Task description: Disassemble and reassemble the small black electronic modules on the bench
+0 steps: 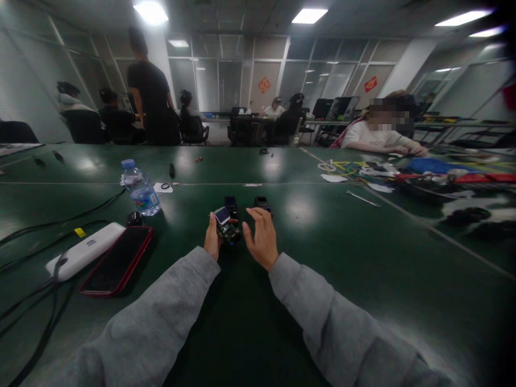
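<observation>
My left hand (212,241) is closed round a small electronic module (226,226) with a tilted little screen on top and a circuit board below, held just above the green table (306,258). My right hand (262,236) hovers right beside it, fingers curled and apart, holding nothing. Two small black blocks (231,204) (263,203) lie on the table just beyond my hands; the right hand's fingertips are close to the right one.
A red-cased phone (117,260) and a white power bank (85,249) with cables lie at left, near a water bottle (141,189). A seated person (382,137) works at the right among colourful parts (423,172). Other people sit and stand at the back.
</observation>
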A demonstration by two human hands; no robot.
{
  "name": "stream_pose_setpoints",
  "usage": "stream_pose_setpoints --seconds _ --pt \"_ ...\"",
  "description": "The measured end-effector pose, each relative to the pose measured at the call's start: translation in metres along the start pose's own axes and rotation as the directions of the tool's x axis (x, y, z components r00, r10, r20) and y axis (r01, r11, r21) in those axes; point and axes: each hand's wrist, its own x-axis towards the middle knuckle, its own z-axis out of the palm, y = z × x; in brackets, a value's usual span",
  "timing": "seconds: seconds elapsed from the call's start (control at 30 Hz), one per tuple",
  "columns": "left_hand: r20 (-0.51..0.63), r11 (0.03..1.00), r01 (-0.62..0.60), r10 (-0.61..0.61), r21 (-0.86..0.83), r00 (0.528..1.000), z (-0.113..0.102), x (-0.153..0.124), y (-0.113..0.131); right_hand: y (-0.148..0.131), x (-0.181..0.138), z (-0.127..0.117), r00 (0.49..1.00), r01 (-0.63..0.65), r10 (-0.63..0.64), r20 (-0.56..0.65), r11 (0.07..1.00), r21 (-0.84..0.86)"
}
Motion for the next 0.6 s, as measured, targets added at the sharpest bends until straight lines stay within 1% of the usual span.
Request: stream_pose_setpoints --seconds 0.07,0.13,0.2,0.27,0.37,0.43,0.53,0.6 --pt "-0.001 1.0 -0.009 0.009 -0.028 1.0 -0.001 0.001 -0.001 -0.019 -0.005 0.003 0.994 0.054 -0.061 0.089 0.996 0.073" --pt "-0.012 0.999 -0.005 0.005 -0.044 1.0 -0.001 0.001 -0.001 -0.029 -0.009 0.007 0.976 0.096 -0.114 0.186 0.99 0.103" --pt "-0.012 0.999 0.016 -0.017 -0.047 1.0 0.0 0.0 0.0 -0.031 -0.01 0.012 0.961 0.113 -0.134 0.242 0.989 0.098" --pt "0.012 0.998 0.044 -0.044 -0.038 0.999 0.002 -0.001 0.001 -0.028 -0.01 0.015 0.958 0.11 -0.128 0.257 0.991 0.08" --pt "0.056 0.998 0.063 -0.062 -0.016 0.997 0.003 -0.002 0.001 -0.024 -0.01 0.016 0.959 0.09 -0.109 0.262 0.992 0.083" --pt "0.069 0.999 0.045 -0.046 0.012 0.997 0.002 -0.003 0.0 -0.022 -0.011 0.015 0.965 0.056 -0.083 0.247 0.992 0.115" --pt "0.091 0.994 -0.009 -0.001 0.111 0.996 0.001 -0.007 -0.002 -0.018 -0.011 0.014 0.987 0.001 -0.025 0.16 0.988 0.151" --pt "0.129 0.981 -0.05 0.026 0.185 0.991 0.001 -0.009 -0.001 -0.011 -0.006 0.014 0.997 -0.032 0.024 0.071 0.992 0.121"
